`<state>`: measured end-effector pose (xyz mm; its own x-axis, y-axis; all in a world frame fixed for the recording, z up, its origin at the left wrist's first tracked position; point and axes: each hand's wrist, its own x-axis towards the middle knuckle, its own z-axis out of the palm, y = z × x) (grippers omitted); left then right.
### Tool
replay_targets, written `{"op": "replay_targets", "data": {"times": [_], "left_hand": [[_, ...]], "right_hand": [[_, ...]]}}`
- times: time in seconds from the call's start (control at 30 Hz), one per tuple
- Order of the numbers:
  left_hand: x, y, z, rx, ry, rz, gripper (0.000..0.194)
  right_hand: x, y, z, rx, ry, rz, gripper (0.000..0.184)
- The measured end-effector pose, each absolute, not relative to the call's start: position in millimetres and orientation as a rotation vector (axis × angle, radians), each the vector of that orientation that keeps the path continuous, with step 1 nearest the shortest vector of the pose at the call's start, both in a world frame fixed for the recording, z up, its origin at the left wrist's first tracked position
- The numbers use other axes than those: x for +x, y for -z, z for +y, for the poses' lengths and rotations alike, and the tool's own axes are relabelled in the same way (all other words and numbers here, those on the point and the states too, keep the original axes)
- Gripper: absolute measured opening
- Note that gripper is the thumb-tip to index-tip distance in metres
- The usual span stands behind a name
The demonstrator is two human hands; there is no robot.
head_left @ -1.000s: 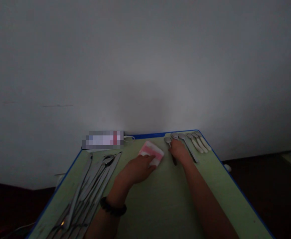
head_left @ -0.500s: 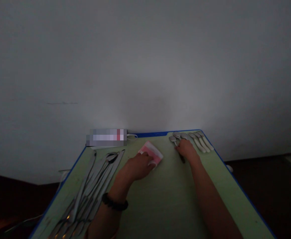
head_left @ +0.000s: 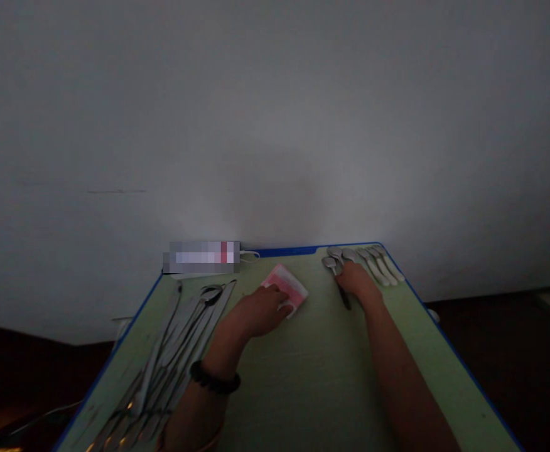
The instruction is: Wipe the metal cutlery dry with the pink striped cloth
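My left hand (head_left: 263, 307), with a dark beaded bracelet on the wrist, has its fingers and thumb curled on a folded pink and white cloth (head_left: 284, 280) at the middle of the table. To its right, my right hand (head_left: 354, 279) is closed on a spoon (head_left: 330, 263) whose dark handle points toward me, lying at or just above the tabletop. More spoons (head_left: 335, 252) lie just beyond those fingers, partly hidden. Beside them on the right is a row of white-handled cutlery (head_left: 381, 270).
Several long metal utensils, among them a ladle-like spoon (head_left: 211, 294), lie along the left of the pale green table (head_left: 298, 389). A blurred-out box (head_left: 202, 257) with a white cable stands at the back left. A wall (head_left: 275, 125) rises behind the blue-edged table.
My right hand and its spoon have shifted very slightly to the right, toward the other spoons. My left hand stays at the cloth, its wrist a little farther left.
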<state>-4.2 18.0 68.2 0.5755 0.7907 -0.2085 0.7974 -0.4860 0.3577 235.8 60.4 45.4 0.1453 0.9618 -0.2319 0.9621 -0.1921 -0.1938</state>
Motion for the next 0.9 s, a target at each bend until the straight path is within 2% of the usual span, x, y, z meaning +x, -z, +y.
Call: {"op": "replay_targets", "data": {"times": [0.2,0.4,0.6,0.73,0.9], "left_hand": [[-3,-71,19,2.406,0.014,1.240,0.034],[-5,-78,18,2.379,-0.019,1.292,0.030],[-45,-74,17,2.272,-0.029,1.684,0.027],[-98,-66,20,2.122,0.080,1.877,0.022],[-143,-60,29,1.990,0.086,1.962,0.028]], "right_hand": [[237,-55,61,2.399,0.474,2.035,0.036],[216,-70,53,2.198,0.558,2.430,0.032],[174,-67,36,1.773,1.169,2.387,0.036],[150,-55,30,1.600,0.978,2.409,0.037],[142,-46,29,1.639,0.817,2.507,0.042]]}}
